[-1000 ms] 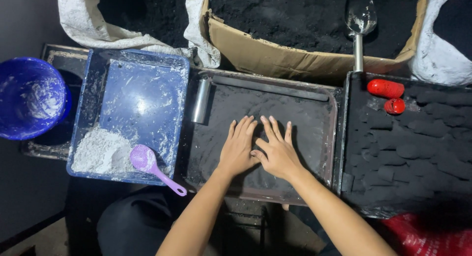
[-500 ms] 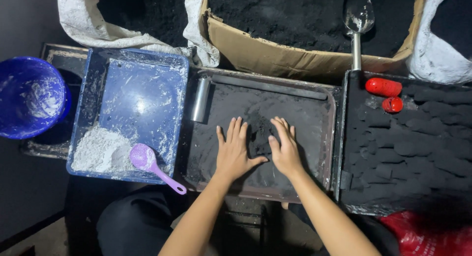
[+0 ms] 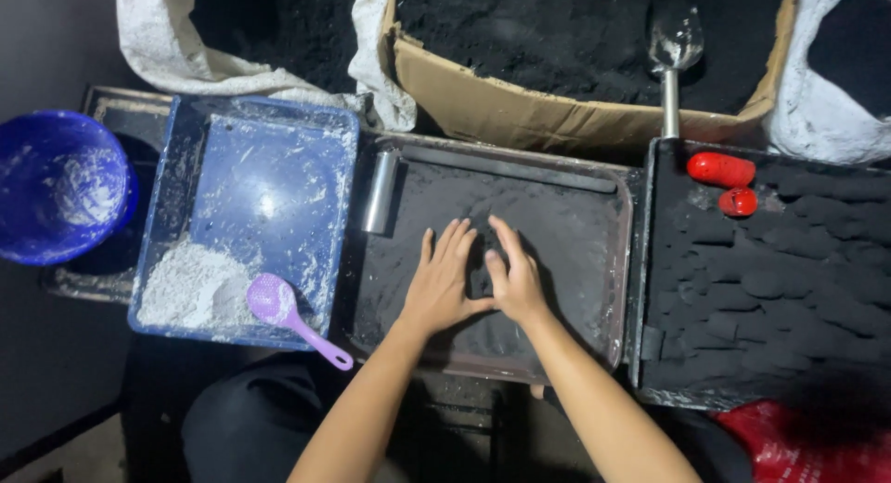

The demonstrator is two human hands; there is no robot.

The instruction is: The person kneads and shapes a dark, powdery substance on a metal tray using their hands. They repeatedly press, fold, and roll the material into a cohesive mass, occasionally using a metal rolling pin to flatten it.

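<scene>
My left hand [image 3: 442,281] and my right hand [image 3: 513,277] lie side by side, palms down, on black powder in a dark metal tray [image 3: 620,260] in front of me. The fingers are spread and the thumbs touch; a small dark mound of powder [image 3: 480,271] sits between the two hands. Neither hand holds anything. A short metal cylinder [image 3: 380,191] lies at the tray's upper left edge.
At left, a blue tray [image 3: 264,181] holds white powder [image 3: 190,288] and a purple scoop [image 3: 288,314]; a blue bowl [image 3: 56,181] stands beyond it. At right, a black tray [image 3: 650,288] carries rows of dark lumps and two red objects [image 3: 722,170]. A cardboard box [image 3: 520,112] of black powder holds a metal scoop [image 3: 672,51].
Both hands have slid toward me and drawn together again, gathering powder between them. A second ago they overlapped higher on the tray, then briefly spread apart.
</scene>
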